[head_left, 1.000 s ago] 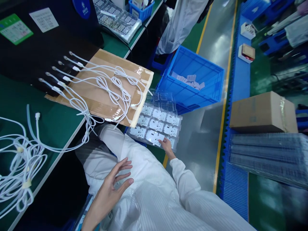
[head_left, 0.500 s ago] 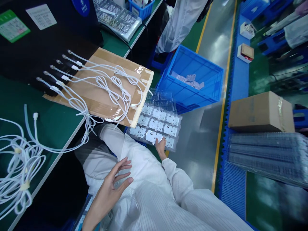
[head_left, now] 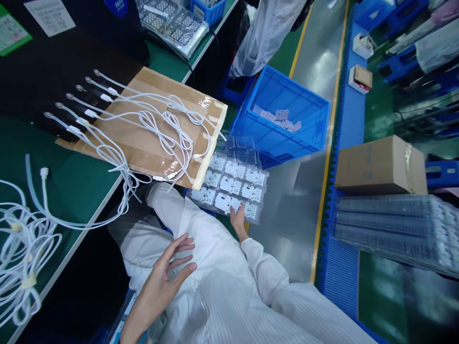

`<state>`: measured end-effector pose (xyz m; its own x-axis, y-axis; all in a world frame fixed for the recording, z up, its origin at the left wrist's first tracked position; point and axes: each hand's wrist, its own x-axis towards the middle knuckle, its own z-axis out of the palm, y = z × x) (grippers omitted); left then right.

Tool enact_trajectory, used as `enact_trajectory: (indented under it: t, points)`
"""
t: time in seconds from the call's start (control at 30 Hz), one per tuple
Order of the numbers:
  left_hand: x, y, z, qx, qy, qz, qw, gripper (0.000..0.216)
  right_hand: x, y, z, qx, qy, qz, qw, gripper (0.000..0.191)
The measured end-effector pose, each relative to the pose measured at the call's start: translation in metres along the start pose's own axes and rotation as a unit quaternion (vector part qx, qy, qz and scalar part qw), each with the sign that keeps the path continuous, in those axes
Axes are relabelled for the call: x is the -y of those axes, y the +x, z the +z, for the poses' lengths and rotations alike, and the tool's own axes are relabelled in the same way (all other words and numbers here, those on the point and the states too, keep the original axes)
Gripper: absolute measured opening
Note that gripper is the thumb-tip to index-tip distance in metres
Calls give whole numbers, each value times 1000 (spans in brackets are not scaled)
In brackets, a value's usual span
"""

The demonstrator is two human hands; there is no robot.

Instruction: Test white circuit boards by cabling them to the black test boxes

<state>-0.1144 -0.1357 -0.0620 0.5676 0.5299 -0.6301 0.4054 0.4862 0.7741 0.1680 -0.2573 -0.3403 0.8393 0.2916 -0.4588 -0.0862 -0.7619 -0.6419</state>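
My left hand (head_left: 167, 277) hovers above my lap with its fingers spread and nothing in them. Down beside my knee, my right hand (head_left: 238, 219) reaches to a clear plastic tray (head_left: 263, 193) that carries several flat white circuit boards in rows. Its thumb and a finger are at the right end of one white circuit board (head_left: 224, 201) in the near row, seemingly gripping it; the other fingers are mostly hidden. Several white cables (head_left: 124, 167), coiled and tied, lie across a cardboard sheet (head_left: 139, 138) on the bench.
A blue crate (head_left: 297, 143) with white pieces inside stands beyond the tray. More white cables (head_left: 27, 258) are heaped on the green bench at left. A cardboard box (head_left: 364, 165) and stacked clear trays (head_left: 383, 224) sit at right. Another person's light clothing (head_left: 265, 38) shows at the top.
The view has shifted slightly, with the bench and crate a little further left. Both hands stay nearly where they were, the right still at the same board.
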Motion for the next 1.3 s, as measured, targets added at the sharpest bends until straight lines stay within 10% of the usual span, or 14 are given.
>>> enact_trajectory:
  t: [0.4,0.8,1.07,1.3]
  points:
    - [1,4,-6,11,33,-5,999,61,-78,51,-102,-42,113,46,992,74]
    - [4,1,-3,-8,27,-5,1000,64,-85,60,-105,-94,-65,17,993,60]
    - [4,-1,-2,-18,22,11,1000,64,-73,35,-64,-157,-164,-18,974,62]
    - [9,-3,-10,-6,35,-12,999,63,-20,47,-42,-141,-199,-178,953,58]
